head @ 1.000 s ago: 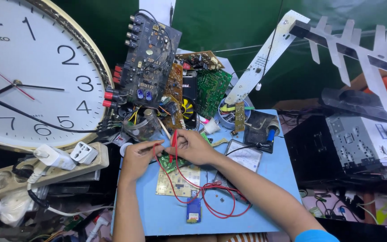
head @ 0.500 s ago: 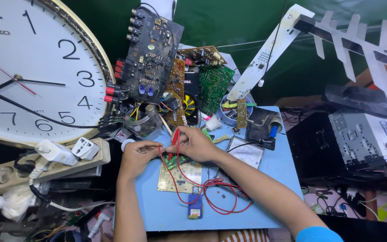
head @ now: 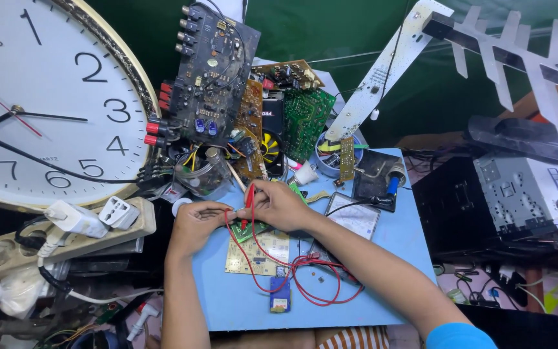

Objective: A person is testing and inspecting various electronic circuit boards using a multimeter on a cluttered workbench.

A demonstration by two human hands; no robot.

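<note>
While both hands meet over the blue mat (head: 227,304), seen from the head camera:
Left hand (head: 196,223): fingers curled, pinching the red wire (head: 305,284).
Right hand (head: 280,205): closed around a red probe (head: 248,201), tip down on the small green board (head: 248,230).
Progress: probing looks mid-way; yellow board (head: 256,253) lies untouched below, meter (head: 351,218) beside.
</note>
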